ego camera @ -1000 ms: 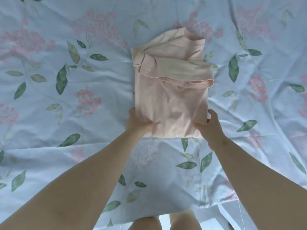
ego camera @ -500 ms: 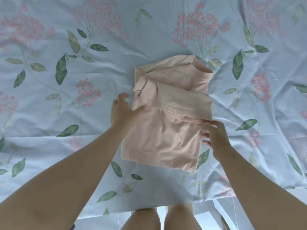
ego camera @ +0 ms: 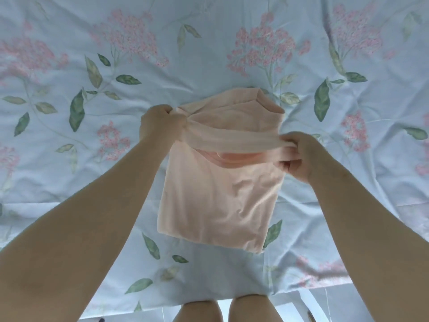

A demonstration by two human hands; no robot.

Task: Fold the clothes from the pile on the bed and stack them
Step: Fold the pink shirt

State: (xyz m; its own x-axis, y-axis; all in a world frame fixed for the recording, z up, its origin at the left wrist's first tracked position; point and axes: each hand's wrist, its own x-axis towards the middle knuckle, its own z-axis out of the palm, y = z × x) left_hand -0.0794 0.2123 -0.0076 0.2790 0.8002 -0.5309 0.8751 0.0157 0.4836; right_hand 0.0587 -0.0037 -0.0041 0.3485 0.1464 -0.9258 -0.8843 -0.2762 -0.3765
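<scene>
At the bottom centre of the frame the person's two bare knees (ego camera: 226, 310) show just below the near edge of the bed, with a strip of pale floor (ego camera: 348, 305) to their right. Both bare forearms rise from the lower corners toward the middle.

Between them lies the peach-pink garment (ego camera: 216, 201), folded into a tall rectangle in the centre of the frame. Its lower part rests flat on the bedsheet (ego camera: 69, 182), tilted slightly with the bottom right corner nearest the camera.

Across its upper half a band of fabric (ego camera: 232, 140) from the same garment is pulled taut between the hands and lifted clear of the layer beneath, casting a shadow there. The left hand (ego camera: 160, 123), left of centre, has its fingers clenched on the left end of the band at the garment's edge. The right hand (ego camera: 299, 156), right of centre and a little lower, has fingers and thumb curled round the bunched right end.

Beyond, the garment's far edge stands up in a loose fold. The pale blue bedsheet, printed with pink flower clusters and green leaves, fills the upper frame.
</scene>
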